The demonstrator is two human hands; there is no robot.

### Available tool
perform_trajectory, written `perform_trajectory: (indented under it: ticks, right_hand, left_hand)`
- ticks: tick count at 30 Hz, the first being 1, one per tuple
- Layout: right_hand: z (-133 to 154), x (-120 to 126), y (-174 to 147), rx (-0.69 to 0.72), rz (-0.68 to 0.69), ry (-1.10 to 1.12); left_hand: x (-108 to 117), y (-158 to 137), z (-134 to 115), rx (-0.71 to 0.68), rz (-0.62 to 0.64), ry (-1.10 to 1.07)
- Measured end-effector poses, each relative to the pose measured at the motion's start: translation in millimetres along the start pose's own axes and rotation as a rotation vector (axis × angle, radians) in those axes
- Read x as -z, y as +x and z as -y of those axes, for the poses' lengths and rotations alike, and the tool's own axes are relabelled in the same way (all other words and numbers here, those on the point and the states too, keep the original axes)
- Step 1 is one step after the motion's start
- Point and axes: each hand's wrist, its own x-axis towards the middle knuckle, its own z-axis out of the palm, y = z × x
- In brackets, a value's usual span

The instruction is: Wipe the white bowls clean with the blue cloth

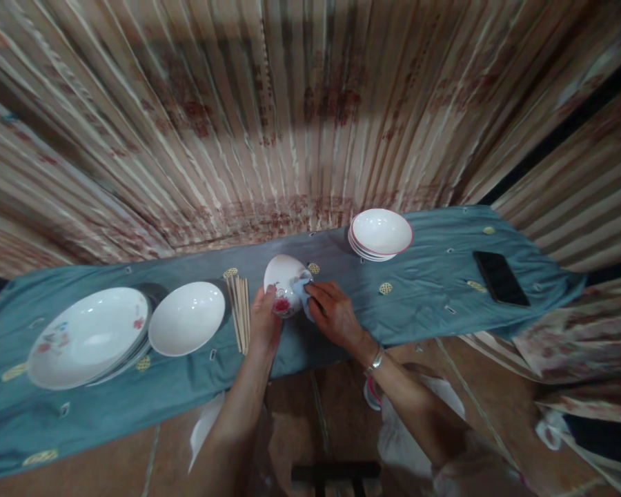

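A white bowl with a red flower on its outside [278, 279] is tipped on its side above the cloth-covered table. My left hand [265, 321] grips its left edge, thumb on the outer wall. Pinched in my right hand [335, 310] is a light blue cloth [303, 293], pressed against the bowl's right side. Just left of my left hand lie several wooden chopsticks [240, 314]. Beyond them stands a plain white bowl [187, 319].
A stack of large floral plates [96, 335] is at the far left. Red-rimmed bowls [383, 232] are stacked behind and right of my hands. A black phone [501, 278] lies at the right on the teal tablecloth [424, 304]. A pleated curtain [300, 124] hangs behind the table.
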Motion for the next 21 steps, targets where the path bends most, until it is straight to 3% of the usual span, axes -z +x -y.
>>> perform_trajectory:
  ticks: [4, 12, 21]
  right_hand:
    - [-2.8, -4.8, 1.8, -0.088, -0.018, 0.035]
    - [-22.1, -9.8, 1.0, -0.216, 0.093, 0.015]
    - [-38.6, 26.0, 12.6, -0.435, 0.067, 0.134]
  left_hand:
    - [-6.0, -3.6, 3.9, -0.013, 0.055, 0.018]
    - [-5.1, -5.7, 18.4, -0.111, 0.125, 0.163]
    - [-0.7, -15.6, 26.6, -0.311, 0.287, 0.693]
